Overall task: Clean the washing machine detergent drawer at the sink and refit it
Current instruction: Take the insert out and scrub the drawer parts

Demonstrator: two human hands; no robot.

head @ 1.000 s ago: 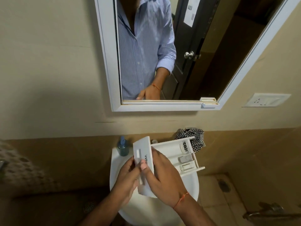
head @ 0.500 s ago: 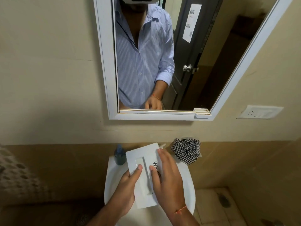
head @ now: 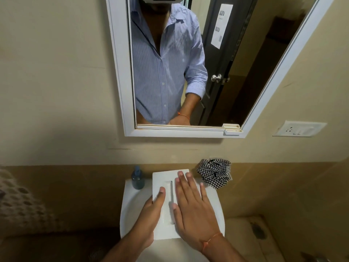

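Observation:
The white detergent drawer (head: pixel 164 178) is held over the white sink (head: pixel 128 203) with its flat front panel and handle slot facing me; its compartments are hidden behind the panel. My left hand (head: pixel 149 218) holds the panel's left edge, thumb on the front face and fingers out of sight behind it. My right hand (head: pixel 192 208) lies flat on the right half of the panel, fingers straight and spread.
A blue soap bottle (head: pixel 137 179) stands at the sink's back left. A black-and-white checked cloth (head: pixel 215 172) lies at the back right. A white-framed mirror (head: pixel 120 72) hangs above, and a switch plate (head: pixel 300 128) is on the wall to the right.
The drawer has turned from showing its compartments sideways to facing me front-on. My right hand has flattened over the panel. The view has tilted up slightly.

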